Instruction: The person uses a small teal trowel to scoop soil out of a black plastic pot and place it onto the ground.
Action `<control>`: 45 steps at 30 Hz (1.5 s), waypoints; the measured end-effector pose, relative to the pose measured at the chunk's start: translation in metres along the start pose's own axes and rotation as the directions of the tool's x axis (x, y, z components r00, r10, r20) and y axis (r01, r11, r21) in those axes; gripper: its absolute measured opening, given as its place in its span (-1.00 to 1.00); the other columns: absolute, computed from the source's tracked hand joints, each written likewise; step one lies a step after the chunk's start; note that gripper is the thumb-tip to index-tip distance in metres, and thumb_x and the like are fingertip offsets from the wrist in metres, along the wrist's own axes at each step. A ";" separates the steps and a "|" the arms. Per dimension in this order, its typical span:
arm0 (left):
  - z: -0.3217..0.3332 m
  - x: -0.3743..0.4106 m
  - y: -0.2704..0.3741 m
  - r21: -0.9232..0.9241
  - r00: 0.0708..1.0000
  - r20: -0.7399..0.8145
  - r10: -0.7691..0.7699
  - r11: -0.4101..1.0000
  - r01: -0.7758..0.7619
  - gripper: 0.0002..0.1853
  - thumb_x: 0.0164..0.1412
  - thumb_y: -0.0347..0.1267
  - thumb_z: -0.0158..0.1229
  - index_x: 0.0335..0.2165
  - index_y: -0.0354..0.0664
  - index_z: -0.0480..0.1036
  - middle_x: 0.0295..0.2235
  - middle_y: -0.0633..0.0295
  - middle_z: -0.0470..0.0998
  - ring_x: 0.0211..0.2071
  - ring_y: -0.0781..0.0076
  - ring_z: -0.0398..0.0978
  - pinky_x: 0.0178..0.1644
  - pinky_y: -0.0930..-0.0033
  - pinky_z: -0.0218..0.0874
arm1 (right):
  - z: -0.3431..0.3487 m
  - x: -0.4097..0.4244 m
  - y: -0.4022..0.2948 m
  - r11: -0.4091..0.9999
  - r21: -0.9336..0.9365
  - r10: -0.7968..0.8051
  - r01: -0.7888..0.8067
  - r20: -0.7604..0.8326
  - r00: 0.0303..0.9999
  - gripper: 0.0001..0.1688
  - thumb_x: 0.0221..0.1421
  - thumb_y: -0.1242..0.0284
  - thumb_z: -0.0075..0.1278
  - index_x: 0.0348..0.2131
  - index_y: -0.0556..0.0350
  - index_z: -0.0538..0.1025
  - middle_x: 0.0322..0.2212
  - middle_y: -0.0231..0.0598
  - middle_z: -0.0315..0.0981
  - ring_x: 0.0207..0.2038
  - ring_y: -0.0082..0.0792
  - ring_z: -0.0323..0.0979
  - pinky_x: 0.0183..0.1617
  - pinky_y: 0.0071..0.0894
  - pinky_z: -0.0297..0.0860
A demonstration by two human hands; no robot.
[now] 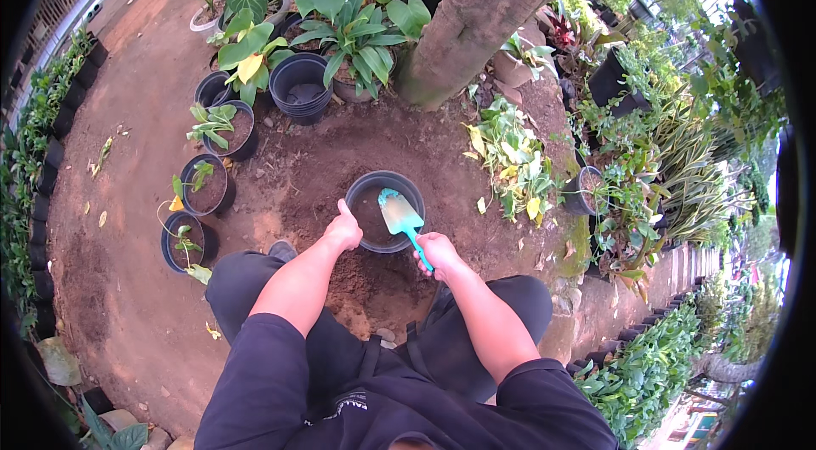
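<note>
My right hand (438,254) grips the handle of a turquoise hand trowel (400,214). The trowel's soil-smeared blade is over the opening of a black plastic plant pot (415,185), which has brown soil inside. At the pot's left side is my left hand (344,228), its thumb pointing up along the rim; whether the fingers grip the wall is hard to see. Loose dark soil (360,281) lies on the ground between the pot and my legs.
Potted seedlings (205,185) stand in a row at the left. Behind the pot are a stack of empty black pots (301,90), leafy potted plants (357,48) and a leaning tree trunk (472,23). Cut vines with yellowing leaves (513,163) lie to the right.
</note>
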State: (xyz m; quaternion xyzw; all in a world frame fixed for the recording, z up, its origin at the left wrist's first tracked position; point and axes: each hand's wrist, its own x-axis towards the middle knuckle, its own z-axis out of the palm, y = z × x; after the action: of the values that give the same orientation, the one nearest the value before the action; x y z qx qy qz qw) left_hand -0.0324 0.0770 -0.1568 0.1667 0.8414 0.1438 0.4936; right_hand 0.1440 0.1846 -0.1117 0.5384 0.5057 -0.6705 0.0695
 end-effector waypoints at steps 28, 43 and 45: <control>0.002 0.004 -0.003 0.215 0.998 0.001 -0.056 0.975 0.054 -0.07 0.02 -0.47 -0.08 0.13 -0.23 -0.58 -0.29 -0.09 0.48 -0.27 0.18 0.48 -0.13 0.24 0.23 | 0.016 -0.007 -0.015 0.999 0.006 -0.036 0.036 0.064 0.997 -0.82 0.12 0.38 -0.22 -0.37 0.15 0.24 -0.64 -0.29 0.29 -0.81 -0.51 0.17 -0.84 -0.49 0.06; -0.011 -0.005 0.008 0.214 0.952 -0.305 0.023 0.976 0.045 -0.48 -0.02 -0.44 0.01 -0.05 -0.26 0.08 -0.19 -0.13 0.40 -0.12 0.02 0.38 -0.06 0.12 0.22 | 0.016 -0.006 -0.022 0.992 -0.128 -0.002 0.019 0.130 0.992 -0.82 0.10 0.39 -0.17 -0.37 0.16 0.29 -0.63 -0.31 0.29 -0.78 -0.56 0.19 -0.82 -0.54 0.05; -0.009 -0.010 0.006 0.227 0.971 -0.238 -0.011 0.971 0.067 -0.42 -0.04 -0.43 0.04 -0.04 -0.31 0.03 -0.16 -0.16 0.36 -0.09 0.04 0.35 -0.03 0.15 0.21 | 0.010 -0.013 -0.028 0.994 -0.102 -0.017 0.031 0.132 0.991 -0.82 0.10 0.40 -0.17 -0.36 0.16 0.30 -0.65 -0.34 0.29 -0.78 -0.59 0.19 -0.81 -0.55 0.05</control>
State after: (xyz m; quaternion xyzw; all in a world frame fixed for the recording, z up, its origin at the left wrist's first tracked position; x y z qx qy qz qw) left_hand -0.0348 0.0775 -0.1429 0.1887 0.9081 0.0526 0.3701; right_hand 0.1247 0.1845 -0.0859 0.4827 0.5408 -0.6779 0.1225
